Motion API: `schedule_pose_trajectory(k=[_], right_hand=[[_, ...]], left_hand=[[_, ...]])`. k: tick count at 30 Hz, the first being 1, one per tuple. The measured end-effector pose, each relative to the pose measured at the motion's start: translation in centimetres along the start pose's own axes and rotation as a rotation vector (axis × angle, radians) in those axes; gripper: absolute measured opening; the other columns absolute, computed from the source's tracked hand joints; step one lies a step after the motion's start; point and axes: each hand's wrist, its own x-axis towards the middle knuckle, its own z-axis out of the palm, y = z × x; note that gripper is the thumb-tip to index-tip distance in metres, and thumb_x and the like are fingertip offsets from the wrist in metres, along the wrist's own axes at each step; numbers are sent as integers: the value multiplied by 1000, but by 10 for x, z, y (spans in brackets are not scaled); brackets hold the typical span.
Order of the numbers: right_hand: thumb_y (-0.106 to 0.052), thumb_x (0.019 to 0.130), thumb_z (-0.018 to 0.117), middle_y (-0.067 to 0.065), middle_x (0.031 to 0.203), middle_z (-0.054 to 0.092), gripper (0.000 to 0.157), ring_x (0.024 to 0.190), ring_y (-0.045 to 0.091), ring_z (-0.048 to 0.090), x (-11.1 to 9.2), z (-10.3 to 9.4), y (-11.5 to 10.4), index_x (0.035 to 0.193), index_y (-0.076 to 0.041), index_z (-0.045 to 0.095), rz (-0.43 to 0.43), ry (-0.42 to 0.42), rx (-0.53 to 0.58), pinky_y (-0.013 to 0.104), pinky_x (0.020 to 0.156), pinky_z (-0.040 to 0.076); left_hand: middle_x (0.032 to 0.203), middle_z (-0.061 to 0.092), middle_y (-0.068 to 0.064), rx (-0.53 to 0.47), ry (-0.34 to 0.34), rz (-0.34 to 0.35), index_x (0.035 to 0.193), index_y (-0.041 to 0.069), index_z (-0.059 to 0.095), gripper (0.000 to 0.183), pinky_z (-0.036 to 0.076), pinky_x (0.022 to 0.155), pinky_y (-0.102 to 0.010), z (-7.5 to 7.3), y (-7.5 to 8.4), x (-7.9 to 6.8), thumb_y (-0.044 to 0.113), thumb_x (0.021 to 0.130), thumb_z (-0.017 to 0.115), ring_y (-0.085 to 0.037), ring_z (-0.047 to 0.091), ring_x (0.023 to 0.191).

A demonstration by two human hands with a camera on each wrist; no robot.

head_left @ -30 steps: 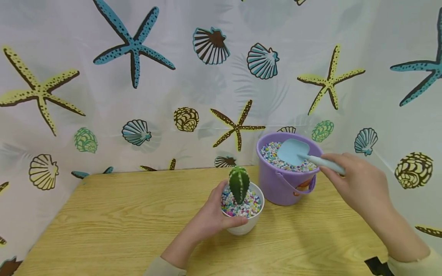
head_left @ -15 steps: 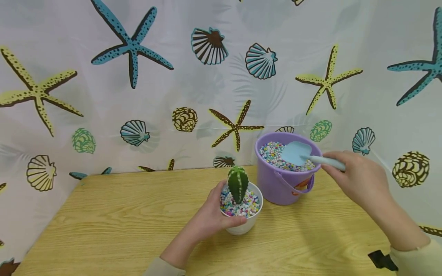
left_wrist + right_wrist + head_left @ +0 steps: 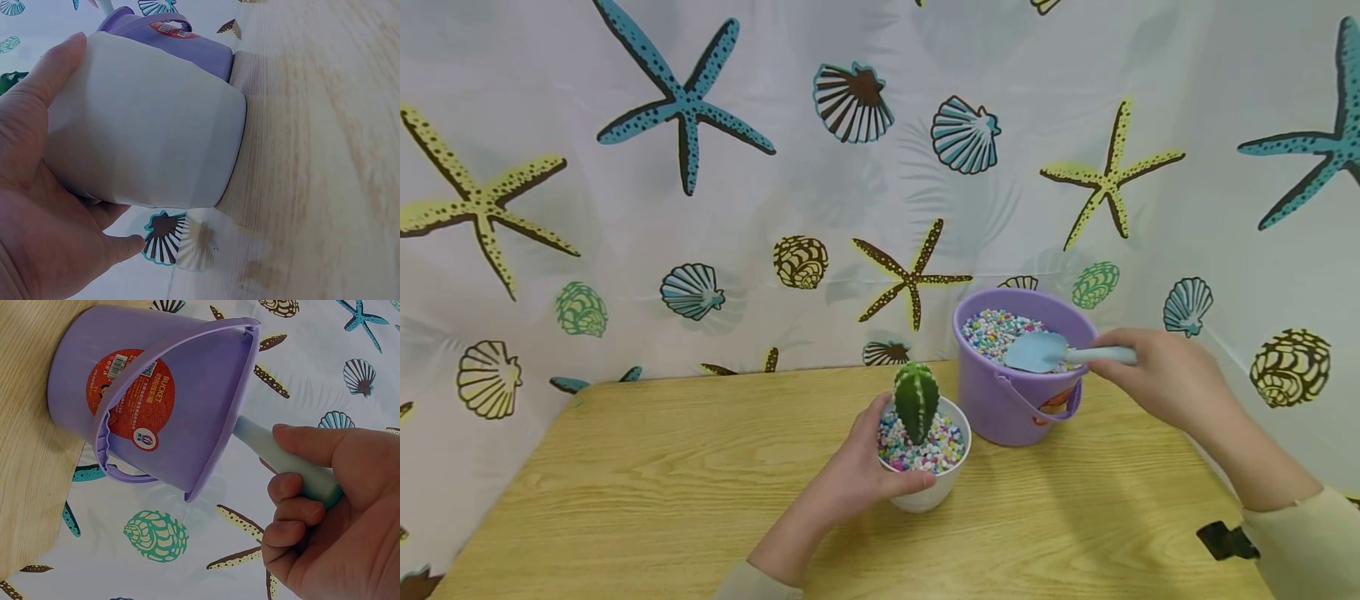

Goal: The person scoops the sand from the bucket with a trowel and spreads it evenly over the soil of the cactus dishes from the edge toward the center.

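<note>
My left hand [image 3: 855,472] grips a white pot [image 3: 156,119] by its side, thumb near the rim, fingers behind. In the pot a green cactus [image 3: 916,403] stands upright among small multicoloured pebbles [image 3: 943,446]. My right hand [image 3: 1168,375] holds a light blue shovel [image 3: 1036,352] by its handle [image 3: 284,456], fingers curled round it. The shovel's blade lies low over the pebbles [image 3: 996,329] inside a purple bucket [image 3: 1000,404], near its front rim. Whether the blade is sunk into them, I cannot tell.
Pot and bucket stand close together on a wooden table [image 3: 685,467]. Behind and to the right hangs a white curtain [image 3: 737,217] with starfish and shells. The bucket's handle [image 3: 119,394] hangs down its front. A small black piece [image 3: 1225,540] lies beside my right sleeve.
The shovel's blade has moved lower in the bucket and turned flatter. My right hand has shifted slightly left with it. My left hand and the pot stay put.
</note>
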Motion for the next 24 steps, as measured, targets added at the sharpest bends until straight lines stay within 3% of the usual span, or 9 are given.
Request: schedule_pose_trajectory(k=[8,12,16,20,24], right_hand=[[-47,105,75,20,122,76,51,80,26,60,11,-1,-1,135,-6,78,-5,-61,26,39,62,45],[-47,106,73,24,133,74,52,109,41,70,17,0,-3,136,-5,77,-19,-86,35,56,84,57],[-45,107,71,25,141,70,53,136,52,60,24,3,-7,138,-3,76,-16,-118,47,70,107,49],[-45,107,70,24,143,70,53,141,52,55,30,8,-11,138,-3,76,-5,-139,65,70,111,46],[-45,107,69,19,134,75,53,131,47,64,34,16,-17,138,-3,76,-1,-130,76,66,104,53]], left_hand=[[169,35,-24,-4,-4,-6,175,16,23,127,39,122,-67,1,2,-1,43,79,102,-45,47,149],[169,35,-22,2,-5,-14,175,17,23,127,40,121,-68,1,2,-1,44,79,102,-44,47,149],[169,36,-22,3,-6,-9,175,16,23,126,40,121,-68,1,2,-1,43,80,102,-44,47,149],[169,36,-22,4,-6,-2,174,15,24,126,39,121,-68,1,3,-1,43,80,102,-44,46,150],[168,36,-23,2,0,3,174,15,24,125,39,121,-67,1,2,-1,42,80,102,-44,47,149]])
